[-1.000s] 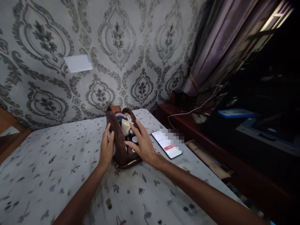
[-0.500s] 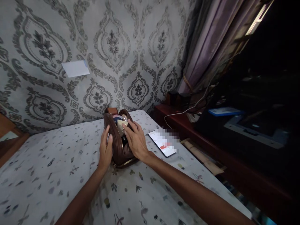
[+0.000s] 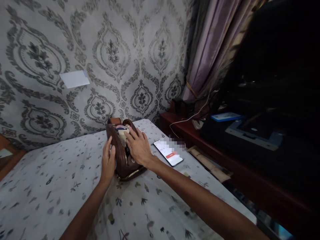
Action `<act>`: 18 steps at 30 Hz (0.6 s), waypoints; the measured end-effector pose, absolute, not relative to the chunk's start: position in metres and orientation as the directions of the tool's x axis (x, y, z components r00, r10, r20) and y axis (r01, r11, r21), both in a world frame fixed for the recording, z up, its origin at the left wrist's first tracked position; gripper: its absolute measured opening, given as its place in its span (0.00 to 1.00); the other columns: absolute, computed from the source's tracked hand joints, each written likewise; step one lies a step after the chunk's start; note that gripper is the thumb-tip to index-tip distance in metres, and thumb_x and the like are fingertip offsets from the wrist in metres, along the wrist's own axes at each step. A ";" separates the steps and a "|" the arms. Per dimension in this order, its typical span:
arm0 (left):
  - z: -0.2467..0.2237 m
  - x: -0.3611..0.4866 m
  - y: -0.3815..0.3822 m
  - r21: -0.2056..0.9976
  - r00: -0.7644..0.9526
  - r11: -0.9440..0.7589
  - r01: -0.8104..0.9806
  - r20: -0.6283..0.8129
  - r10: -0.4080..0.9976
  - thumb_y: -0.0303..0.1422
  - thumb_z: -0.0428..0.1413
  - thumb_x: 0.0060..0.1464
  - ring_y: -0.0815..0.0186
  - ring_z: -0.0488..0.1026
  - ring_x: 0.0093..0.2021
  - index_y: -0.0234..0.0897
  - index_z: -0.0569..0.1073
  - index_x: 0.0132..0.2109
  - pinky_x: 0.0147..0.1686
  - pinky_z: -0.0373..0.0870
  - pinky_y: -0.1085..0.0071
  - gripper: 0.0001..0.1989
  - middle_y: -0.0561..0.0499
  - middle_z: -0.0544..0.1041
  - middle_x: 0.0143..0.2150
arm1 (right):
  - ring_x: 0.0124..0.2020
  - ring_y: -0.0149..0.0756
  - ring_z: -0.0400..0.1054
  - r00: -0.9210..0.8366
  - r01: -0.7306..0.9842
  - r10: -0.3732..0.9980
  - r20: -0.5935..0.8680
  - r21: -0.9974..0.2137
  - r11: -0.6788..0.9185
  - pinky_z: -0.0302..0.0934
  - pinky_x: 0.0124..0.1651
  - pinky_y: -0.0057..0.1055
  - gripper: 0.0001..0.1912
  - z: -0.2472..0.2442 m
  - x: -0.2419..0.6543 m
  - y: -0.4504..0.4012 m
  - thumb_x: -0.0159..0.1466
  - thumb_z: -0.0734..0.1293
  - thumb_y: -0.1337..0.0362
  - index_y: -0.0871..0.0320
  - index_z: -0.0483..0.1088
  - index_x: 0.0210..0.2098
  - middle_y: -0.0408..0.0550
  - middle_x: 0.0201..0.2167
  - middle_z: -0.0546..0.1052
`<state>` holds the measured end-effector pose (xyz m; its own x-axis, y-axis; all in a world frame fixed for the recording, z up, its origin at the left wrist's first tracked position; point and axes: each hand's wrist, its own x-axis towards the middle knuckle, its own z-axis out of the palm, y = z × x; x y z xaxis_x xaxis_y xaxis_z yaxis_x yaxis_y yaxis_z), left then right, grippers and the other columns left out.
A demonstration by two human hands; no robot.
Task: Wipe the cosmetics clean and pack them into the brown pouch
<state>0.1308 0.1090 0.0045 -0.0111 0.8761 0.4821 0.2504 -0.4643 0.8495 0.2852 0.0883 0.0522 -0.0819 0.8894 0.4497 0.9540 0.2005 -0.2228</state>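
A brown leather bag point(image 3: 119, 156) lies on the patterned sheet with its zipped top gaping. Inside it show a cream-coloured packet-like item point(image 3: 123, 136) and some pink, dark blue and black things that I cannot make out. My left hand point(image 3: 108, 161) rests along the bag's left side, fingers stretched and thumb apart. Over the right edge of the opening lies my right hand point(image 3: 138, 148), its fingers spread and the fingertips at the cream item. No grip by either hand can be seen. The right hand covers part of the contents.
A phone point(image 3: 168, 153) with a lit screen lies right of the bag on the white printed sheet point(image 3: 75, 186). Beyond the bed's right edge stands a dark red table point(image 3: 180, 128) with a white cable point(image 3: 186, 119) and a blue-edged object point(image 3: 226, 117). A patterned wall stands behind.
The view has turned slightly right, so the bag, phone and wall sit further left. Both hands stay at the bag; the right fingers remain over its opening with little change.
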 end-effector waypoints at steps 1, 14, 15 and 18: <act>0.005 0.131 0.109 0.850 -0.009 -0.462 0.253 0.480 0.877 0.50 0.45 0.64 0.60 0.54 0.70 0.39 0.64 0.65 0.70 0.45 0.61 0.30 0.44 0.61 0.69 | 0.67 0.56 0.47 -0.082 0.953 0.890 0.448 -0.225 0.201 0.49 0.65 0.55 0.23 0.053 0.285 0.088 0.73 0.55 0.63 0.53 0.59 0.66 0.46 0.70 0.53; 0.004 0.130 0.113 0.856 -0.002 -0.460 0.235 0.474 0.881 0.47 0.47 0.63 0.61 0.56 0.69 0.42 0.65 0.64 0.70 0.46 0.61 0.27 0.46 0.62 0.68 | 0.68 0.52 0.46 -0.041 0.939 0.888 0.457 -0.286 0.190 0.56 0.62 0.52 0.20 0.055 0.283 0.093 0.73 0.56 0.63 0.53 0.63 0.63 0.49 0.70 0.52; 0.005 0.130 0.113 0.857 0.000 -0.460 0.231 0.473 0.881 0.48 0.48 0.63 0.60 0.56 0.69 0.42 0.65 0.64 0.70 0.46 0.61 0.27 0.46 0.63 0.68 | 0.68 0.53 0.47 -0.050 0.941 0.890 0.453 -0.277 0.194 0.56 0.62 0.53 0.20 0.055 0.283 0.093 0.73 0.56 0.63 0.53 0.63 0.63 0.49 0.70 0.52; 0.004 0.129 0.114 0.856 0.000 -0.461 0.237 0.474 0.881 0.48 0.48 0.63 0.59 0.57 0.69 0.41 0.66 0.64 0.69 0.47 0.59 0.27 0.45 0.63 0.68 | 0.68 0.54 0.47 -0.074 0.947 0.896 0.438 -0.251 0.201 0.53 0.63 0.56 0.21 0.056 0.283 0.093 0.73 0.56 0.64 0.54 0.62 0.63 0.47 0.69 0.55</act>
<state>0.1286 0.1140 0.0035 0.0003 0.8806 0.4739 0.2366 -0.4605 0.8555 0.2831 0.0934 0.0555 -0.0741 0.8957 0.4385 0.9469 0.2012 -0.2508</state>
